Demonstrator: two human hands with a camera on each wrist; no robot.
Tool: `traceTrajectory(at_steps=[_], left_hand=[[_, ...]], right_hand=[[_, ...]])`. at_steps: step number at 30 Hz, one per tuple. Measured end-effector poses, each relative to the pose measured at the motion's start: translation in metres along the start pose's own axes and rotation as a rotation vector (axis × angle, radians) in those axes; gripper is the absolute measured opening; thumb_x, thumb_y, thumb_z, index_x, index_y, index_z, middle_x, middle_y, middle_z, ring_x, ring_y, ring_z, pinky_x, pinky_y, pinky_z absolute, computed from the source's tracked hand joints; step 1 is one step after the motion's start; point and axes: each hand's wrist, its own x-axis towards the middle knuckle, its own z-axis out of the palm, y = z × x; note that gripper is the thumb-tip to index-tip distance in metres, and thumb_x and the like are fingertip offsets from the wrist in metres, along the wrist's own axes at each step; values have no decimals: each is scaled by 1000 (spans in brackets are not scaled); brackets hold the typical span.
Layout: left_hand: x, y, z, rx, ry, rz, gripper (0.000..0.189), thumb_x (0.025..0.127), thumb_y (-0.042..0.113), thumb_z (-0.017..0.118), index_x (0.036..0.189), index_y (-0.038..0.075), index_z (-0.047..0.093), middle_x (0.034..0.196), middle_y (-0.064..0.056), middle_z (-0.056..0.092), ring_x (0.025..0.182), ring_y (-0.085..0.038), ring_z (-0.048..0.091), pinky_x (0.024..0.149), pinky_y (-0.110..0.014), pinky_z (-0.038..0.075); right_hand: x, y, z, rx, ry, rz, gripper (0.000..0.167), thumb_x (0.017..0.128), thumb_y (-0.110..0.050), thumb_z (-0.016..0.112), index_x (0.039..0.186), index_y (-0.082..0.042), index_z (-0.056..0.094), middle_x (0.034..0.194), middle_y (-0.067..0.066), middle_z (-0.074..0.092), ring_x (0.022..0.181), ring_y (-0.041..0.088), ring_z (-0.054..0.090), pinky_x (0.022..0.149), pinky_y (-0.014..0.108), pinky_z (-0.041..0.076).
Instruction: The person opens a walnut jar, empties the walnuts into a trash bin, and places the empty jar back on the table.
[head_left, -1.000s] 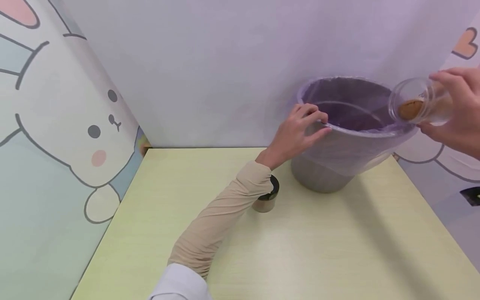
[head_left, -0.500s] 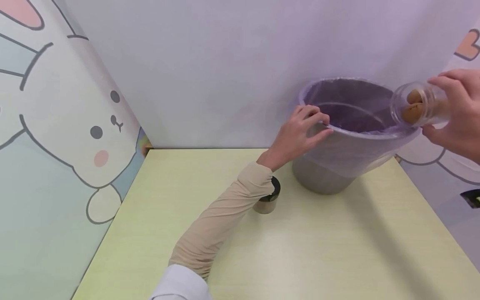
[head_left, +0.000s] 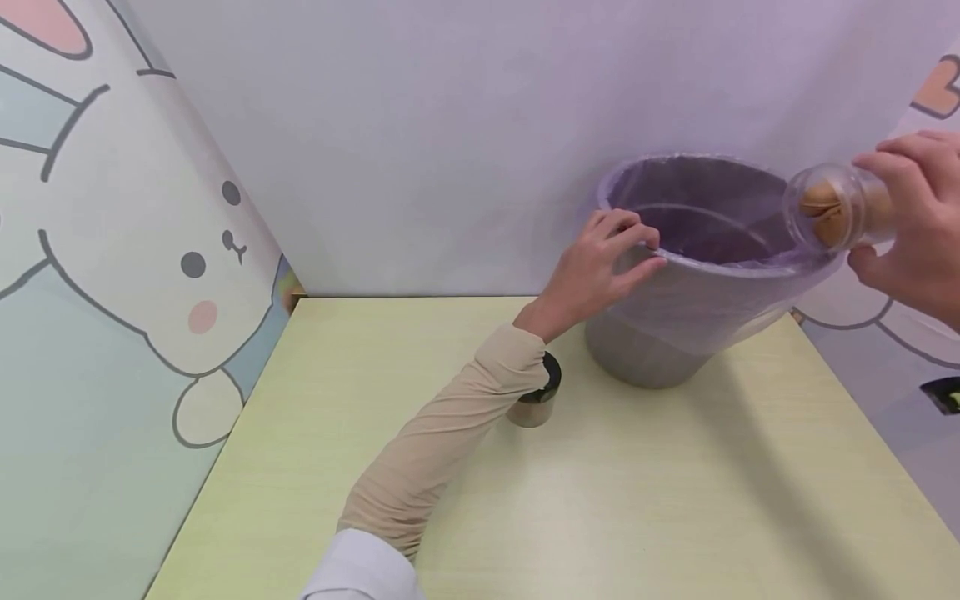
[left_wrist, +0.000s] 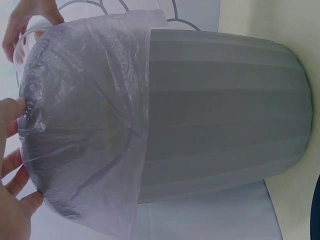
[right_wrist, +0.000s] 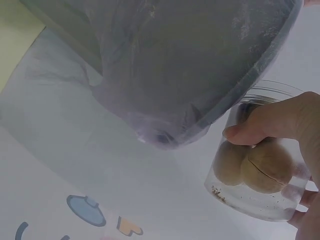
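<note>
A grey trash can (head_left: 645,350) stands at the back right of the table, lined with a thin purple plastic bag (left_wrist: 85,110) folded over its rim. My left hand (head_left: 592,267) grips the near left rim, fingers over the edge and thumb outside. At the opposite side, my right hand (head_left: 918,217) holds a clear jar (right_wrist: 250,202) tipped on its side, its open mouth right at the rim. Inside the jar lie brown round nuts (right_wrist: 267,165) with a slit in the shell. Two of them show near the mouth in the head view; crumbs stick near the jar's bottom.
A small container with a black lid (head_left: 553,379) stands on the pale yellow table (head_left: 637,500), partly behind my left sleeve (head_left: 427,450). A white wall (head_left: 412,150) rises behind the can. Rabbit-patterned panels (head_left: 135,275) flank both sides.
Nuts in the jar have shifted toward its mouth, with two showing there where one showed before. The jar has moved slightly right. My left hand keeps its place on the rim.
</note>
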Motion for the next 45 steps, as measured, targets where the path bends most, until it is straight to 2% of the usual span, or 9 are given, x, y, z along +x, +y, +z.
traceTrajectory(at_steps=[4, 9, 16, 20, 26, 32, 37, 45], left_hand=[[0, 1, 0, 2, 0, 2, 19, 89, 32, 67, 97, 15, 67, 104, 2, 54, 105, -18, 45, 87, -20, 38], [1, 0, 1, 3, -12, -1, 19, 89, 32, 66, 98, 15, 67, 106, 2, 53, 106, -18, 45, 87, -20, 38], [1, -1, 1, -4, -13, -8, 19, 89, 32, 66, 98, 15, 66, 105, 2, 53, 107, -18, 44, 87, -20, 38], [0, 0, 1, -8, -2, 0, 18, 89, 31, 66, 97, 15, 66, 104, 1, 53, 107, -19, 44, 87, -21, 39], [0, -1, 2, -14, 4, 12, 18, 90, 30, 66, 96, 14, 66, 103, 1, 53, 106, -19, 44, 89, -21, 38], [1, -2, 4, -26, -14, -10, 17, 90, 30, 65, 97, 14, 66, 104, 1, 52, 107, -19, 43, 90, -20, 36], [1, -1, 4, -27, -14, -9, 16, 90, 29, 66, 97, 15, 65, 104, 1, 52, 108, -20, 43, 91, -20, 36], [0, -1, 4, -24, 6, 10, 15, 89, 29, 66, 96, 15, 65, 103, 0, 52, 106, -20, 44, 89, -21, 37]], right_hand=[[-1, 2, 2, 16, 42, -30, 91, 40, 20, 67, 127, 2, 45, 131, 29, 41, 132, 40, 30, 110, 45, 21], [-3, 3, 1, -4, 33, -28, 91, 41, 21, 67, 127, 3, 44, 132, 29, 41, 133, 39, 30, 110, 45, 21], [0, 4, 1, -24, 27, -65, 86, 44, 19, 65, 127, 5, 44, 130, 32, 41, 131, 43, 30, 111, 46, 20], [0, 5, 3, -37, 40, -71, 88, 41, 19, 64, 126, 3, 46, 129, 31, 43, 131, 42, 31, 111, 46, 19], [0, 8, 3, -31, 15, -77, 87, 42, 11, 67, 126, 2, 47, 129, 32, 42, 130, 44, 31, 110, 48, 19], [0, 9, 7, 22, 37, -113, 80, 44, 2, 62, 124, 0, 50, 126, 33, 43, 127, 49, 31, 108, 51, 19], [-1, 10, 7, -16, 13, -129, 86, 42, 6, 61, 127, 0, 48, 129, 32, 43, 129, 48, 30, 110, 51, 17], [-1, 9, 6, -36, 6, -110, 91, 38, 13, 65, 127, 1, 48, 132, 30, 41, 132, 45, 28, 111, 50, 16]])
